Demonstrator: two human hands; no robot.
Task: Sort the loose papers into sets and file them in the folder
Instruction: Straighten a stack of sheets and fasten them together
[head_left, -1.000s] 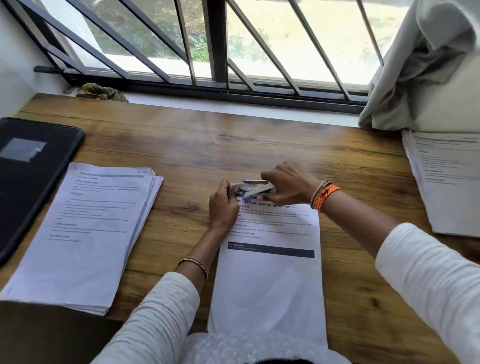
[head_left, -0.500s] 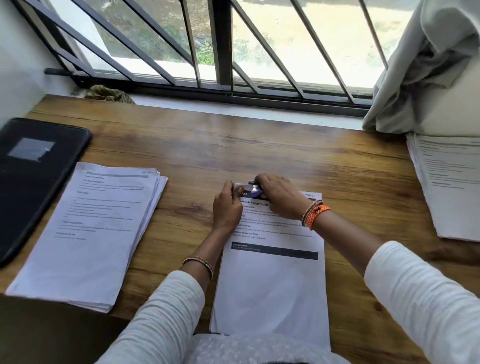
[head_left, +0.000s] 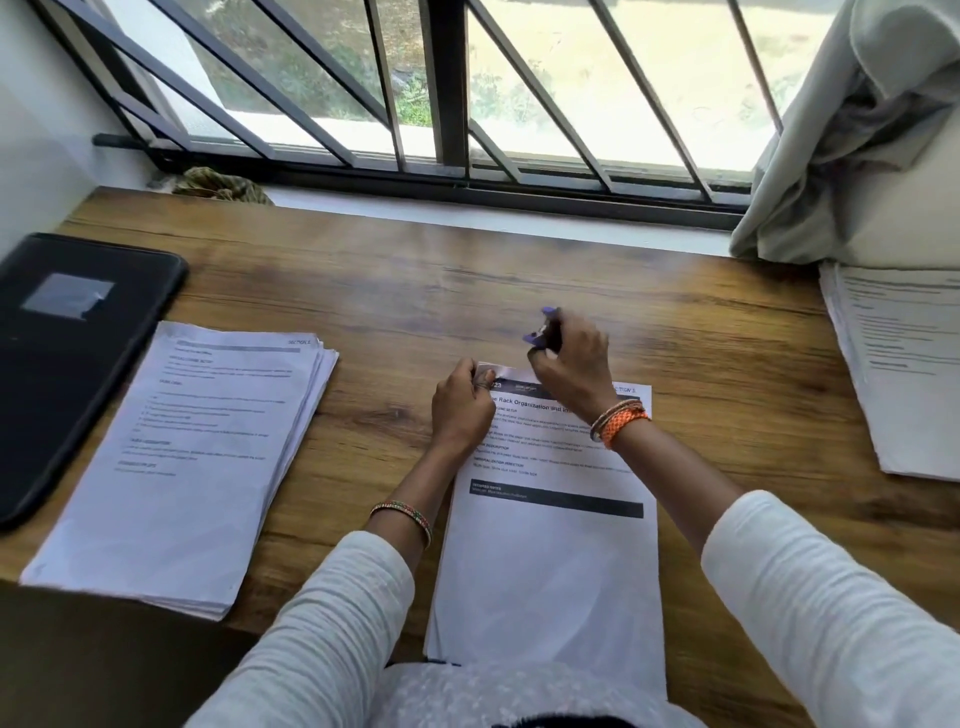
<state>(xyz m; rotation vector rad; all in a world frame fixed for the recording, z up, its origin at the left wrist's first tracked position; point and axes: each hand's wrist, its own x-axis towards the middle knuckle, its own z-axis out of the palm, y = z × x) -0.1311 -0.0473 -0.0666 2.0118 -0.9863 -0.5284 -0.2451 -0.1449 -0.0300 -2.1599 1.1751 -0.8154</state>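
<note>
Wood-grain tabletop (head_left: 701, 364) fills my view, with a paper set (head_left: 550, 561) lying lengthwise in front of me, its near end hanging past the edge. My left hand (head_left: 460, 410) pinches that set's top left corner, fingers curled on the sheets. My right hand (head_left: 571, 364) hovers just above the top edge, its grip closed around a small purple stapler (head_left: 545, 330), blurred. A second paper stack (head_left: 182, 457) lies at the left, its sheets fanned slightly, just beside a closed black folder (head_left: 72, 364) at the far left. A third paper pile (head_left: 904, 364) sits at the right edge under a grey curtain (head_left: 857, 130).
</note>
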